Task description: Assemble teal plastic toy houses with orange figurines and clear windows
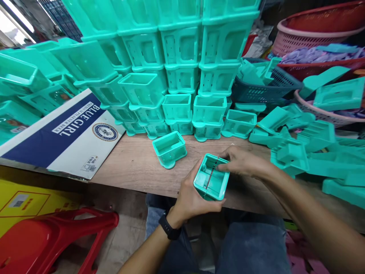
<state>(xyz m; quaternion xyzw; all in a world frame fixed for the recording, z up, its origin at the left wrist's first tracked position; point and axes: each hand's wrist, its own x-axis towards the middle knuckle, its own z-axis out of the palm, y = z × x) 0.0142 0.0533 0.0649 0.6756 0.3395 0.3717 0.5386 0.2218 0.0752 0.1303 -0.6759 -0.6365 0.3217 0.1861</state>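
Observation:
My left hand is wrapped around a teal plastic box, holding it tilted with its open top toward me at the table's front edge. A thin dark red rod or strip runs across the inside of the box. My right hand is closed at the box's far right rim, its thumb reaching inside near the rod. Whether those fingertips also hold a small part is hidden. Just left of my hands, another teal box stands alone on the wooden table.
Tall stacks of teal boxes line the back. A Blue Girl carton lies at left, above a red stool. Loose teal parts heap up at right, before a dark blue basket and a pink basket.

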